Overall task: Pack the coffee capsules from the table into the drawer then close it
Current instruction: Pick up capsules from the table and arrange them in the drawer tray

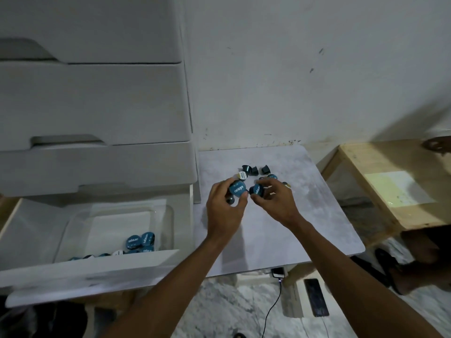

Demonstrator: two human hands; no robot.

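Dark coffee capsules with blue foil lids lie in a small cluster near the back of the grey table. My left hand grips a blue-lidded capsule just in front of the cluster, and a second dark capsule shows under its palm. My right hand pinches another blue capsule beside it. The bottom drawer of the white cabinet stands pulled out at the left. Inside it a clear plastic tub holds several blue capsules along its near side.
Two shut drawers sit above the pulled-out one. A wooden bench stands right of the table. On the floor below lie a phone on a cable, a dark phone on a white box and a sandal.
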